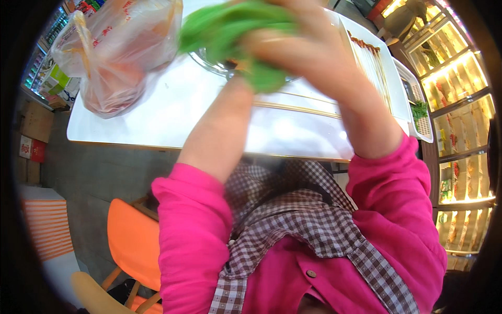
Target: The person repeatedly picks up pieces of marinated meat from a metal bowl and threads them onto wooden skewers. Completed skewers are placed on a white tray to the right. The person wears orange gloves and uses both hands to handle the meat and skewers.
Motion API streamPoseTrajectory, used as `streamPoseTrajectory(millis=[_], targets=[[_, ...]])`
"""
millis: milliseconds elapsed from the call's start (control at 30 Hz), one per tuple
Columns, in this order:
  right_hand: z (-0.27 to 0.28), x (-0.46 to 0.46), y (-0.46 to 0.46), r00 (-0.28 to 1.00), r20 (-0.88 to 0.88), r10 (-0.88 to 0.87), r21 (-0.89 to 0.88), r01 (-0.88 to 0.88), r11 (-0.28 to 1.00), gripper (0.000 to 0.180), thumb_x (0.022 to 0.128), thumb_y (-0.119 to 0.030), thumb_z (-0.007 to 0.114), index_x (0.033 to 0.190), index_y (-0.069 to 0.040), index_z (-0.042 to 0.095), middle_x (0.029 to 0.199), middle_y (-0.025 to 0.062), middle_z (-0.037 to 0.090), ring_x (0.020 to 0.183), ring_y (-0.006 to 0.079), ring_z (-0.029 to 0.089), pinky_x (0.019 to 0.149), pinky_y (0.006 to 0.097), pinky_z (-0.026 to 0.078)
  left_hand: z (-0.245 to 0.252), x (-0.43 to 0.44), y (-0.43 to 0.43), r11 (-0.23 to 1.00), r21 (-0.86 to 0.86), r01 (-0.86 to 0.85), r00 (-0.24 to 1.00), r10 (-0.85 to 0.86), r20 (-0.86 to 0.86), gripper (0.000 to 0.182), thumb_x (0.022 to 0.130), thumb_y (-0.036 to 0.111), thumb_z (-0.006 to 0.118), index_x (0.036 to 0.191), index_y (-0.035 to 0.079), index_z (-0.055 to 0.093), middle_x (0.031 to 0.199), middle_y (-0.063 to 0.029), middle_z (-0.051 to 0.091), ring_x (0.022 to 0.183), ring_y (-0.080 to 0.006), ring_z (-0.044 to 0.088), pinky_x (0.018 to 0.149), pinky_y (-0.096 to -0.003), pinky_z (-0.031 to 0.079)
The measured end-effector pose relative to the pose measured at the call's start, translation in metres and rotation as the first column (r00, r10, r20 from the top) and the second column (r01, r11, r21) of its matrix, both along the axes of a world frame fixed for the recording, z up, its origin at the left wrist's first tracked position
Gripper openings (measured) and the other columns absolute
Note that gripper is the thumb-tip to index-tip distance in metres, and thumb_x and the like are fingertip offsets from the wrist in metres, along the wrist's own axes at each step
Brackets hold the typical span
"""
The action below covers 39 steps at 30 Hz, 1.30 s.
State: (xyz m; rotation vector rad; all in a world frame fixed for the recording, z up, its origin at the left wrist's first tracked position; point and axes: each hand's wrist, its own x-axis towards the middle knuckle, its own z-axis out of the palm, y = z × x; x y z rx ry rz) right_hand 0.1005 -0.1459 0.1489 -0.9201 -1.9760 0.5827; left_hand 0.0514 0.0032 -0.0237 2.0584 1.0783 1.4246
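Observation:
A bright green, pliable thing [235,23], blurred by motion, is held above a white table [157,114]; I cannot tell whether it is a cloth or a glove. My right hand [274,43] grips its right side. My left forearm rises to its lower edge, where the wrist [239,80] meets the green folds and most of my left hand is hidden. Underneath, the rim of a shiny metal dish [206,64] shows partly. Several thin bamboo skewers [298,106] lie on the table below my hands.
A knotted plastic bag [117,74] with pinkish contents stands left. To the right, a white tray [398,78] holds several skewers with reddish-brown food [364,43]; beyond is a white basket [425,133] with green leaves [419,110]. An orange chair [133,239] and lit display cabinets [459,117] flank me.

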Motion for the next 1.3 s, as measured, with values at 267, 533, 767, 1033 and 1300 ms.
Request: streamPoseTrajectory(millis=[267, 533, 767, 1033, 1300], targets=[[-0.076, 0.118, -0.099, 0.977, 0.203, -0.056, -0.057, 0.069, 0.996, 0.044, 0.070, -0.004, 0.066, 0.113, -0.004, 0.064, 0.105, 0.0113, 0.064, 0.097, 0.0269, 0.063, 0.083, 0.0353, 0.053, -0.001, 0.005, -0.001, 0.998, -0.018, 0.060, 0.998, -0.061, -0.035, 0.022, 0.095, 0.021, 0.064, 0.108, 0.005, 0.074, 0.101, -0.0144, 0.075, 0.096, -0.0299, 0.070, 0.086, -0.0381, 0.054], [-0.122, 0.153, -0.134, 0.895, 0.418, -0.157, -0.013, 0.179, 0.984, 0.042, 0.063, -0.005, 0.074, 0.104, -0.008, 0.065, 0.105, 0.0108, 0.063, 0.099, 0.0348, 0.058, 0.087, 0.0425, 0.050, -0.005, -0.009, 0.009, 0.996, 0.047, 0.080, 0.995, -0.077, -0.059, 0.019, 0.096, 0.017, 0.062, 0.105, 0.005, 0.074, 0.098, -0.0131, 0.073, 0.093, -0.0264, 0.069, 0.085, -0.0352, 0.052], [-0.133, 0.255, -0.174, 0.745, 0.464, -0.479, 0.075, 0.506, 0.859, 0.031, 0.063, -0.001, 0.063, 0.094, -0.004, 0.062, 0.098, 0.0130, 0.063, 0.098, 0.0348, 0.059, 0.086, 0.0405, 0.050, -0.008, -0.005, 0.009, 0.989, -0.112, 0.092, 0.995, -0.095, -0.020, 0.026, 0.094, 0.023, 0.063, 0.110, 0.006, 0.074, 0.110, -0.0197, 0.072, 0.104, -0.0389, 0.066, 0.092, -0.0442, 0.051], [-0.122, 0.333, -0.182, 0.407, 0.541, -0.736, 0.260, 0.751, 0.606, 0.031, 0.073, -0.001, 0.062, 0.104, -0.001, 0.064, 0.105, 0.0166, 0.065, 0.101, 0.0383, 0.060, 0.091, 0.0427, 0.048, 0.005, -0.003, -0.003, 0.997, -0.051, 0.061, 0.994, -0.065, -0.089, 0.026, 0.094, 0.024, 0.063, 0.111, 0.006, 0.074, 0.110, -0.0194, 0.073, 0.103, -0.0387, 0.067, 0.092, -0.0446, 0.051], [-0.093, 0.163, -0.126, 0.781, 0.393, -0.485, 0.260, 0.411, 0.874, 0.034, 0.078, -0.002, 0.070, 0.111, -0.002, 0.063, 0.120, 0.0168, 0.064, 0.113, 0.0361, 0.061, 0.096, 0.0426, 0.049, 0.001, -0.005, 0.003, 0.991, -0.110, 0.080, 0.995, -0.073, 0.066, 0.019, 0.096, 0.012, 0.064, 0.108, -0.001, 0.073, 0.104, -0.0144, 0.073, 0.094, -0.0240, 0.069, 0.085, -0.0314, 0.054]])
